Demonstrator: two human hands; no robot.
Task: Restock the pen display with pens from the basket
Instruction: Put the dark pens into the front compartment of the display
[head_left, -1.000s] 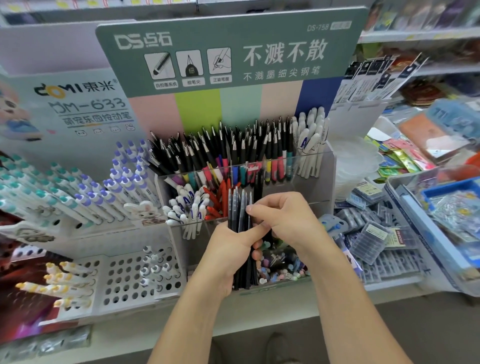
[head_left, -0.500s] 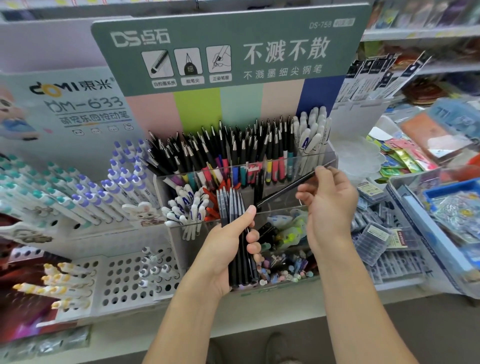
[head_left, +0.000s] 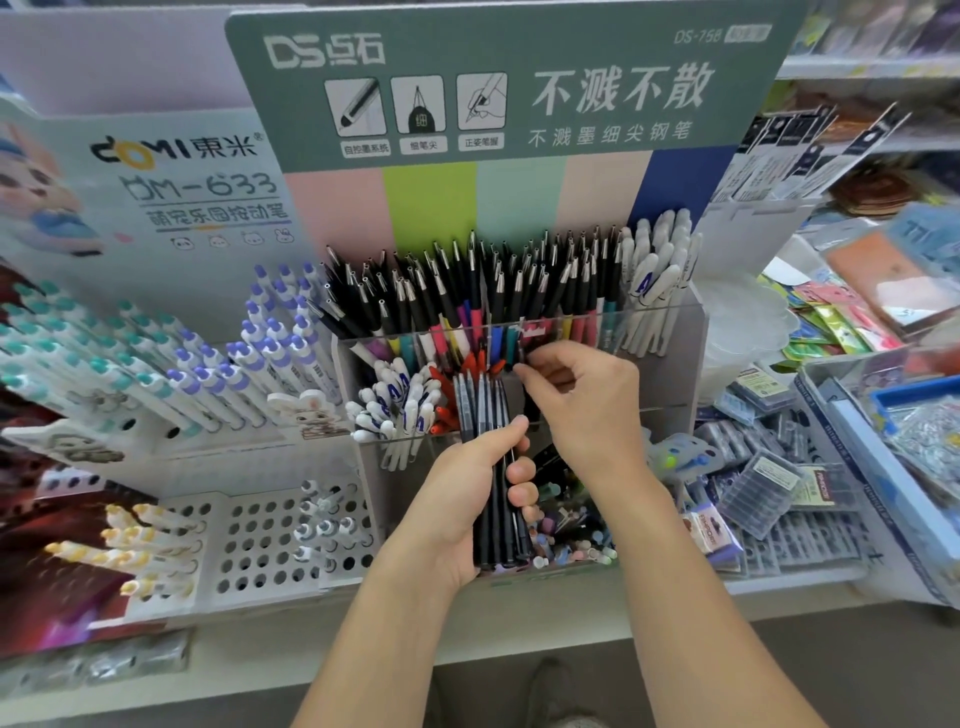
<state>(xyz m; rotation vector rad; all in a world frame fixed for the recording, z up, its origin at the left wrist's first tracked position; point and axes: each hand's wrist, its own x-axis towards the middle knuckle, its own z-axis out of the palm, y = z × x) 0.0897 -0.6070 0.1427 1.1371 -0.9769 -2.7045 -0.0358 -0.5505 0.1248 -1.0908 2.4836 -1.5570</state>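
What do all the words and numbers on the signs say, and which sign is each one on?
"DS点石" on the green header sign, top left.
"不溅不散" in large white letters on that sign.
"不溅墨细尖钢笔" under it.
"DS-758" at its top right; the tag beside it is too blurred.
"自控墨系统", "细笔尖", "正姿笔握" under its three icons.
"DOMI東米" on the white sign.
"DM-633" below that.
"萌宠乐园按动笔" under the number.
Print on the pens and the packets is too small.

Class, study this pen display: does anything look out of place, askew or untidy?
Mostly tidy. The black pens at the back row's left end splay sideways instead of standing upright, and small loose items lie jumbled in the clear front bin.
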